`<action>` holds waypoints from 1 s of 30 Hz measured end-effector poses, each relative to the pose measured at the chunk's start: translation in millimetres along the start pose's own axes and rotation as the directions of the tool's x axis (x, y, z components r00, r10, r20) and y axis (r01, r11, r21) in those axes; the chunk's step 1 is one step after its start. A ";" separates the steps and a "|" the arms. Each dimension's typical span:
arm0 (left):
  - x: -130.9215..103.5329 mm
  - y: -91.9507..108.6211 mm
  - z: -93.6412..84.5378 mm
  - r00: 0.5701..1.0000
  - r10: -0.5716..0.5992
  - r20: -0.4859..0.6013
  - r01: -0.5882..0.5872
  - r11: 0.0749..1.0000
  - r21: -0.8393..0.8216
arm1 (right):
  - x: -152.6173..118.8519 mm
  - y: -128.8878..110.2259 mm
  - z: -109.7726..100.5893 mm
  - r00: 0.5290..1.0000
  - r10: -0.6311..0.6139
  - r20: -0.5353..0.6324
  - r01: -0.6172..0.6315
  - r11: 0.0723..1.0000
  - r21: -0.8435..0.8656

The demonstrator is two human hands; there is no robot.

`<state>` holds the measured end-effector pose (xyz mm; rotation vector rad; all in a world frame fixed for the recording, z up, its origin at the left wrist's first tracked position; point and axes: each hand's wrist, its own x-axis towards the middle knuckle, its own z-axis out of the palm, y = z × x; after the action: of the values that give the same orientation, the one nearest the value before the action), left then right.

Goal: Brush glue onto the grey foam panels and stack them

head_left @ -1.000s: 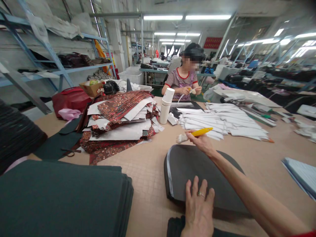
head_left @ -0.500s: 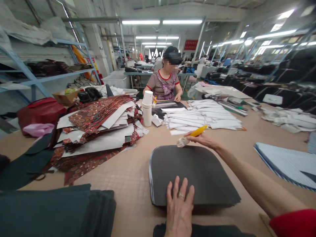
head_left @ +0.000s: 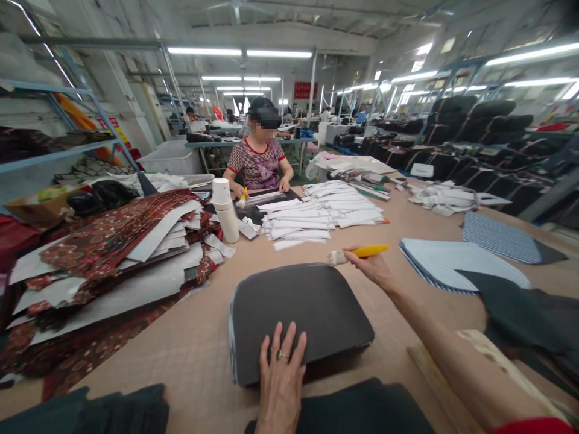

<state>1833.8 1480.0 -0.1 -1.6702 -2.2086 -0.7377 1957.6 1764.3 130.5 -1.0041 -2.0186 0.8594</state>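
Note:
A stack of dark grey rounded panels (head_left: 307,307) lies on the brown table (head_left: 194,343), with whitish edges at its left side. My left hand (head_left: 283,374) rests flat on the stack's near part, fingers spread, a ring on one finger. In my right hand (head_left: 362,260) is a brush with a yellow handle (head_left: 375,249). Its pale bristles (head_left: 336,258) are at the stack's far edge; whether they touch it I cannot tell.
Patterned red fabric and white sheets (head_left: 136,265) are piled at left. Paper cups (head_left: 225,211), white strips (head_left: 316,211) and a seated person (head_left: 260,157) are beyond. Striped pieces (head_left: 452,259) lie right, dark fabric (head_left: 362,410) in front, a wooden strip (head_left: 438,386) under my right forearm.
The view has turned to the right, so most things sit further left. My right hand and the brush have moved rightward along the stack's far edge. My left hand stays on the stack.

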 end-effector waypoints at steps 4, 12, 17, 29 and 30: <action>3.3 -1.5 -3.2 0.999 0.029 0.013 -0.030 0.999 0.032 | -30.6 1.3 7.3 0.997 0.018 -0.072 -0.021 0.999 -0.041; 11.7 13.4 -36.5 0.983 -0.012 0.182 0.039 0.989 -0.144 | -167.9 -10.8 -25.8 0.983 0.068 -0.172 -0.097 0.981 -0.169; 27.5 -4.3 -75.5 0.944 -0.139 0.299 0.284 0.802 -0.525 | -214.9 -37.2 -42.8 0.977 0.078 -0.196 -0.108 0.983 -0.150; 31.1 -76.3 -97.7 0.900 -0.247 0.358 0.428 0.656 -0.621 | -229.0 -117.4 139.6 0.936 0.069 0.345 -0.210 0.896 0.390; 29.6 -75.4 -95.6 0.907 -0.242 0.345 0.414 0.665 -0.621 | -227.4 -114.0 138.8 0.942 0.051 0.332 -0.186 0.902 0.390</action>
<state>1745.3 1436.3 77.0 -1.7101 -2.6458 -1.7245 1902.9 1484.1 80.8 -0.7869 -1.9134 1.5284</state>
